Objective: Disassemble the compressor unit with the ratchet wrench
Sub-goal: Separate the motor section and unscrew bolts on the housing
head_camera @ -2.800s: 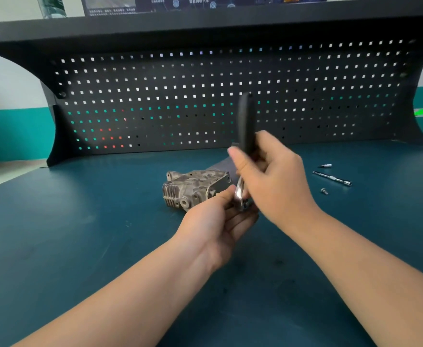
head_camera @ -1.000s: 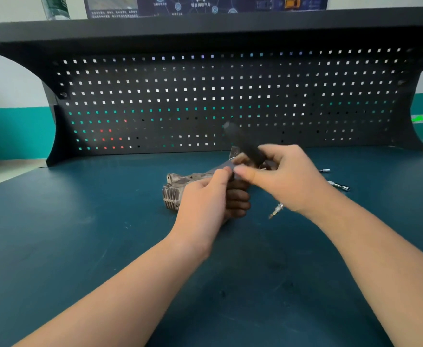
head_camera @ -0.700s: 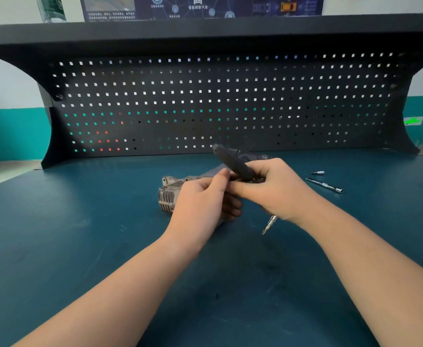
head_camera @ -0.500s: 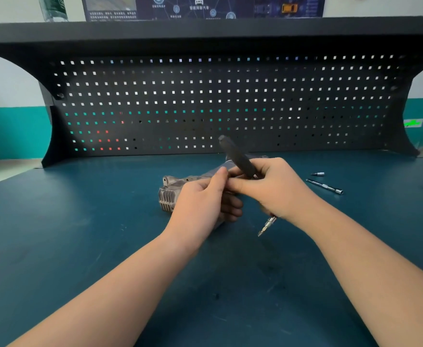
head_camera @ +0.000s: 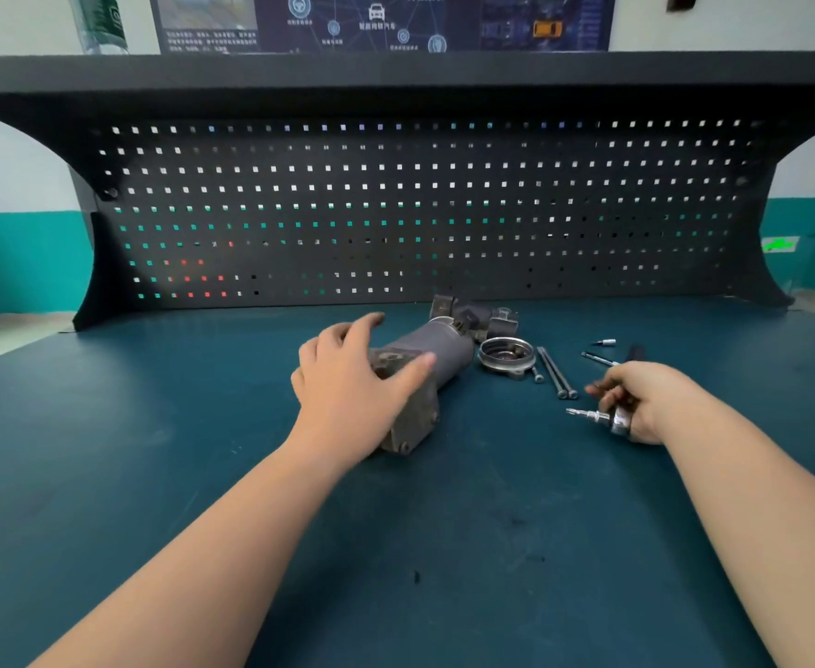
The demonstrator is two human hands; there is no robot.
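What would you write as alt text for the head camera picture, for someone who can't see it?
A person's left hand reaches over a grey compressor unit lying on a blue workbench, while the right hand grips a ratchet wrench to its right. Between them lie a round metal cover and two long bolts, before a black pegboard.

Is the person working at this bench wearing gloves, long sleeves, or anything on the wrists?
No. Both the left hand and the right hand are bare, with no gloves. Both forearms are uncovered as far as the picture shows, so no sleeve reaches into view. No watch, ring, bracelet or marking shows on either wrist or on the fingers.
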